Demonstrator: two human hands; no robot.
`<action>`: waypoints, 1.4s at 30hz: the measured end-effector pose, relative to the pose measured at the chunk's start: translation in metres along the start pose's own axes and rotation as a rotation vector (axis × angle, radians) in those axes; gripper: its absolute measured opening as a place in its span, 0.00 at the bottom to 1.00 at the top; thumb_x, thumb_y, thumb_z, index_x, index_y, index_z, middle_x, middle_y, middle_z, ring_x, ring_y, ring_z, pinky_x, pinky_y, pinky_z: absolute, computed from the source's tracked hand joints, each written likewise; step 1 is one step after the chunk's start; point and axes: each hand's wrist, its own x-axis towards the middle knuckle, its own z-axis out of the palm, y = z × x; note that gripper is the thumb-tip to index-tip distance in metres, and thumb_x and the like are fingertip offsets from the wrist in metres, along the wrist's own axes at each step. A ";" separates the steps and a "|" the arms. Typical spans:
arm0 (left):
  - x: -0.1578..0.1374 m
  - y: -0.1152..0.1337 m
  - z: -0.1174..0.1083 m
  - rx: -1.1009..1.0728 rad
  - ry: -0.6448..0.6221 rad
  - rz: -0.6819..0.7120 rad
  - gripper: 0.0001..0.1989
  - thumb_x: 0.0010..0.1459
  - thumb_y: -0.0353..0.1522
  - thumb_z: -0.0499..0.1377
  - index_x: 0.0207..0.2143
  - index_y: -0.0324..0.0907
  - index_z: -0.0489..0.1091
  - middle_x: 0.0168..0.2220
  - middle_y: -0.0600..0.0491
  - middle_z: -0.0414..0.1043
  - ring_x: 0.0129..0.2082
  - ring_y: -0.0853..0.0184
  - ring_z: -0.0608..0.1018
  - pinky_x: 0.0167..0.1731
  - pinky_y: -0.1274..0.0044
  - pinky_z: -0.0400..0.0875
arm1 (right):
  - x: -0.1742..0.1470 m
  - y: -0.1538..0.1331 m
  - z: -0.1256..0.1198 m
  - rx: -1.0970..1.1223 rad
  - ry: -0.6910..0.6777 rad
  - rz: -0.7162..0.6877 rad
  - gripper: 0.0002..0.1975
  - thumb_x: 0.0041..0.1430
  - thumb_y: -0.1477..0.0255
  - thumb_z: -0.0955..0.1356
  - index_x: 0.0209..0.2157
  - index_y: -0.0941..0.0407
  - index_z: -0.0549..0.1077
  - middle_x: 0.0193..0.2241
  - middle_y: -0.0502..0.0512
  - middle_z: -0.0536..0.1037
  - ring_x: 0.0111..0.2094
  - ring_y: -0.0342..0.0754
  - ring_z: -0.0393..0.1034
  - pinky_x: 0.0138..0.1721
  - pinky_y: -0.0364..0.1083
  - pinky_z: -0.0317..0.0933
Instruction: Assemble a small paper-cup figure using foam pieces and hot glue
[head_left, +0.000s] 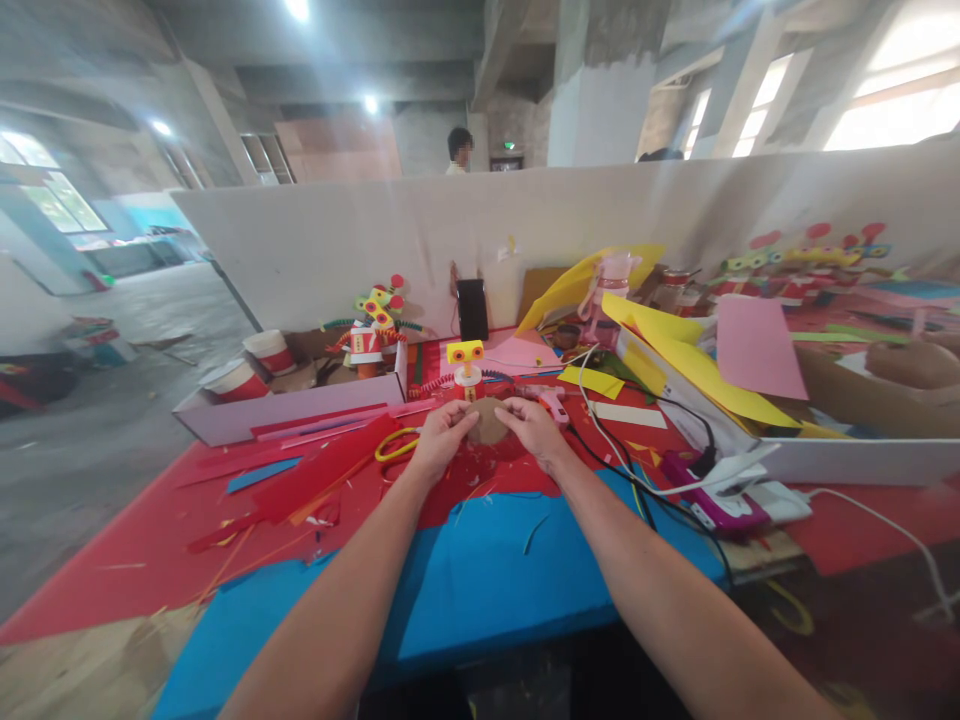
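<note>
Between my two hands is a round piece of brown cardboard (pixel 489 422), pinched at its edges above the red table top. My left hand (pixel 444 437) grips its left side with thumb and fingers. On the opposite side my right hand (pixel 534 432) holds it the same way. Just behind the disc stands a paper-cup figure (pixel 466 378) with a yellow head and coiled arms. A pink glue gun (pixel 553 402) lies beyond my right hand. Yellow-handled scissors (pixel 396 445) rest to the left of my left hand.
A white box (pixel 292 410) holding paper cups and finished figures stands at left. At right, a larger box (pixel 840 450) carries yellow and pink paper. A purple power strip (pixel 709 495) with trailing cables sits before it. A phone (pixel 472 310) leans against the white partition (pixel 360 225).
</note>
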 end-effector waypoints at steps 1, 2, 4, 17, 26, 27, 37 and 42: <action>0.000 0.000 0.001 0.004 -0.009 0.000 0.17 0.46 0.41 0.65 0.33 0.37 0.70 0.23 0.56 0.72 0.19 0.74 0.70 0.20 0.82 0.64 | 0.000 0.000 0.000 0.006 0.008 -0.011 0.17 0.50 0.56 0.68 0.28 0.56 0.71 0.25 0.50 0.75 0.30 0.45 0.70 0.33 0.43 0.63; 0.000 0.000 0.001 0.002 -0.006 0.005 0.17 0.46 0.41 0.65 0.33 0.37 0.70 0.23 0.56 0.72 0.19 0.74 0.71 0.21 0.82 0.65 | -0.001 0.000 0.001 0.016 0.014 -0.017 0.18 0.52 0.55 0.66 0.29 0.57 0.71 0.26 0.50 0.76 0.31 0.46 0.70 0.34 0.44 0.63; 0.000 0.000 0.001 -0.004 0.010 0.020 0.17 0.46 0.41 0.65 0.33 0.38 0.70 0.23 0.56 0.73 0.20 0.73 0.72 0.22 0.82 0.66 | -0.002 -0.001 0.003 0.015 0.010 -0.017 0.19 0.54 0.54 0.64 0.30 0.57 0.71 0.27 0.51 0.76 0.31 0.46 0.70 0.34 0.44 0.64; 0.001 0.000 0.004 0.056 -0.026 0.045 0.17 0.46 0.41 0.65 0.34 0.37 0.74 0.24 0.54 0.75 0.21 0.72 0.72 0.22 0.80 0.67 | -0.003 0.004 0.005 -0.368 0.042 -0.149 0.07 0.55 0.68 0.66 0.35 0.56 0.72 0.32 0.55 0.78 0.34 0.49 0.70 0.36 0.45 0.62; 0.001 0.000 0.003 0.058 -0.004 0.049 0.18 0.46 0.41 0.65 0.35 0.37 0.74 0.25 0.54 0.75 0.23 0.70 0.75 0.25 0.79 0.68 | -0.001 0.005 0.004 -0.245 -0.005 -0.100 0.17 0.61 0.58 0.60 0.30 0.55 0.71 0.28 0.53 0.76 0.32 0.48 0.69 0.36 0.45 0.62; 0.001 0.000 0.003 0.059 0.001 0.050 0.18 0.46 0.41 0.65 0.35 0.37 0.74 0.25 0.54 0.75 0.23 0.69 0.75 0.26 0.78 0.69 | -0.001 0.004 0.004 -0.219 -0.002 -0.086 0.19 0.62 0.57 0.58 0.30 0.55 0.71 0.28 0.53 0.76 0.32 0.48 0.69 0.35 0.45 0.62; 0.001 -0.001 0.002 0.027 0.013 0.030 0.19 0.44 0.41 0.66 0.35 0.37 0.74 0.26 0.53 0.77 0.23 0.70 0.75 0.25 0.79 0.70 | 0.003 0.012 0.002 -0.240 -0.062 -0.094 0.08 0.56 0.69 0.63 0.32 0.56 0.71 0.31 0.53 0.75 0.33 0.48 0.68 0.36 0.45 0.62; 0.002 -0.001 -0.002 0.000 0.037 0.038 0.18 0.44 0.40 0.66 0.35 0.37 0.75 0.27 0.53 0.77 0.25 0.69 0.76 0.29 0.78 0.70 | 0.000 0.004 0.002 -0.069 -0.210 -0.048 0.10 0.51 0.75 0.64 0.37 0.56 0.70 0.36 0.52 0.77 0.40 0.47 0.70 0.46 0.48 0.62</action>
